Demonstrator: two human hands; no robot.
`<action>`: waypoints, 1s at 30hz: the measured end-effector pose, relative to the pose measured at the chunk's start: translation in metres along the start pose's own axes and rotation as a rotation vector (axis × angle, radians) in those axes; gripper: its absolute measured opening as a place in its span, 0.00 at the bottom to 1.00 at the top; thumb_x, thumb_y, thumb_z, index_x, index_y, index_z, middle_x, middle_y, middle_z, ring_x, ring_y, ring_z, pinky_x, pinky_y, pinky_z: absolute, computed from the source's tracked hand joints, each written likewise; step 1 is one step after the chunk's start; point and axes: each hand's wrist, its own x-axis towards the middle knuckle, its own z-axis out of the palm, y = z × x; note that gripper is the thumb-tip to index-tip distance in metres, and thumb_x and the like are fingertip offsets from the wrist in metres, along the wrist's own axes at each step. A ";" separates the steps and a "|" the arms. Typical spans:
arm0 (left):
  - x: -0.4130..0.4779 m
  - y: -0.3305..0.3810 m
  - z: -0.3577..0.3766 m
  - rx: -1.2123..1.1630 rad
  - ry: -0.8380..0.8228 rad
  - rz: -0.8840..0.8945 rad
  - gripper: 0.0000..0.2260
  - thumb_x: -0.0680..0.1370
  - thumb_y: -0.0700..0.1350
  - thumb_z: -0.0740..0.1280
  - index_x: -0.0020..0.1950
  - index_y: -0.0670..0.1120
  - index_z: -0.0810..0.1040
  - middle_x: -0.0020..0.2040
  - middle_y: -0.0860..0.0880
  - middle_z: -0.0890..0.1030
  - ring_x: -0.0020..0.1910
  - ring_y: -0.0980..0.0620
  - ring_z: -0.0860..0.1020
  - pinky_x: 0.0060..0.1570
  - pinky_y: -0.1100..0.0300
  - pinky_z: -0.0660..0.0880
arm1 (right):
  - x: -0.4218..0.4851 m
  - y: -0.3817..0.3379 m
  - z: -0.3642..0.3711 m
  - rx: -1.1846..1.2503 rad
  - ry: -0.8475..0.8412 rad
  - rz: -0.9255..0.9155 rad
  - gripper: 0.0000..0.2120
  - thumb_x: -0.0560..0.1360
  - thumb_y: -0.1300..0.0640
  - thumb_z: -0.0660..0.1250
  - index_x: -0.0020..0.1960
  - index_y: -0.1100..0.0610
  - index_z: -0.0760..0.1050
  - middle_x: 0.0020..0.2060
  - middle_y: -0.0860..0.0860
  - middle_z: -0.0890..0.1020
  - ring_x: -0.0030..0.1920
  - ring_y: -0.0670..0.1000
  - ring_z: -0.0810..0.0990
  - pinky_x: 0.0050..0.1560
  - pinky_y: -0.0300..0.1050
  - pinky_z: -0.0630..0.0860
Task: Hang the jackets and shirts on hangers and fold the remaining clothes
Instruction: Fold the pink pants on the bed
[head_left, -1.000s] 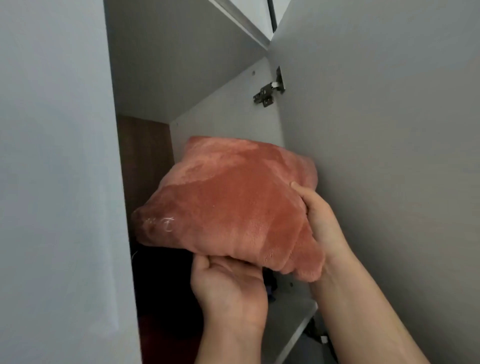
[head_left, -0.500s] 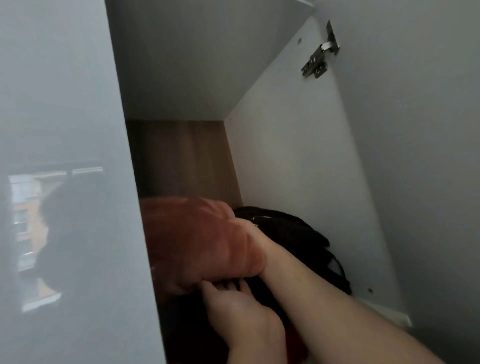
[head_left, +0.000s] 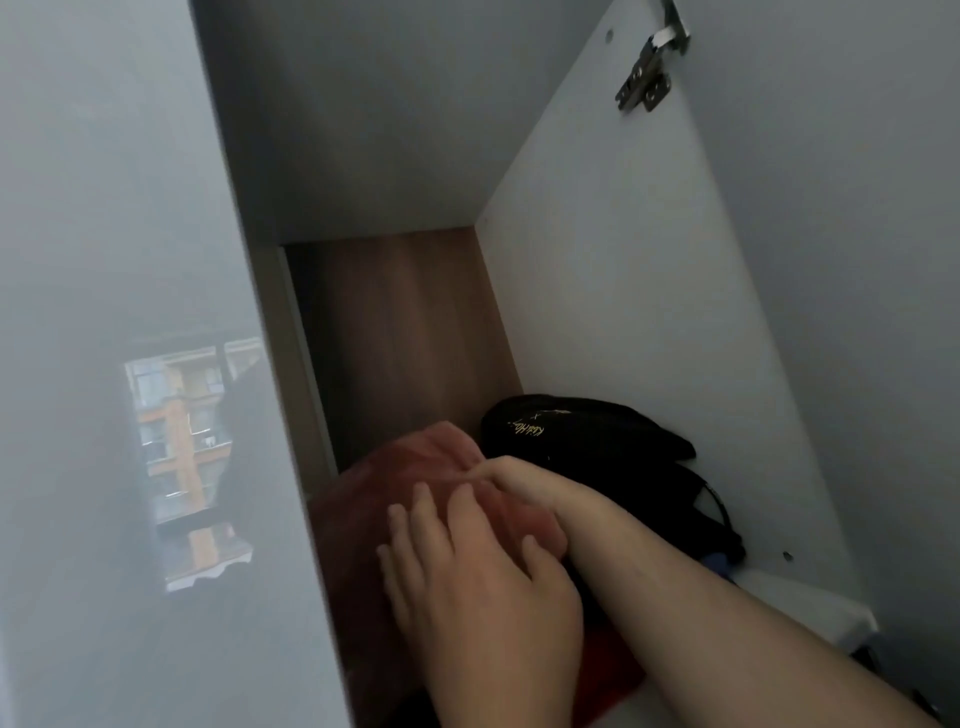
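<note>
A folded pink fleece garment (head_left: 363, 525) lies in the left part of an open wardrobe compartment, against the left wall. My left hand (head_left: 467, 582) rests flat on top of it with the fingers spread. My right hand (head_left: 524, 480) reaches over from the right, and its fingertips pinch a fold at the garment's upper edge. The garment's lower part is hidden under my hands.
A black garment with gold lettering (head_left: 587, 441) lies to the right of the pink one, against the white side wall (head_left: 649, 338). Red fabric (head_left: 615, 670) shows below my hands. A wooden back panel (head_left: 405, 338), a door hinge (head_left: 649, 78) and a glossy left door (head_left: 78, 364) surround the compartment.
The folded garment went from being held up in front of the wardrobe into the compartment. My left hand came out from under it and now lies on top.
</note>
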 end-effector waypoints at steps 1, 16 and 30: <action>-0.034 -0.038 0.005 0.100 -0.002 0.007 0.33 0.71 0.62 0.56 0.75 0.54 0.59 0.79 0.48 0.54 0.78 0.46 0.47 0.75 0.47 0.41 | -0.003 0.002 0.001 -0.046 -0.002 0.015 0.11 0.80 0.62 0.58 0.41 0.59 0.74 0.27 0.51 0.79 0.28 0.45 0.77 0.31 0.34 0.74; -0.083 -0.072 0.036 0.311 -0.156 -0.175 0.36 0.73 0.67 0.54 0.78 0.57 0.46 0.80 0.50 0.46 0.77 0.42 0.43 0.73 0.41 0.40 | -0.038 -0.014 0.003 -1.097 0.182 -0.789 0.21 0.73 0.43 0.71 0.63 0.48 0.78 0.61 0.49 0.78 0.63 0.47 0.75 0.60 0.34 0.67; -0.100 -0.079 0.062 0.287 -0.137 -0.026 0.35 0.55 0.62 0.63 0.44 0.33 0.83 0.46 0.28 0.80 0.48 0.23 0.78 0.48 0.24 0.69 | 0.009 -0.002 -0.002 -1.242 -0.378 -0.228 0.33 0.74 0.42 0.69 0.76 0.45 0.62 0.72 0.47 0.69 0.71 0.48 0.68 0.71 0.40 0.62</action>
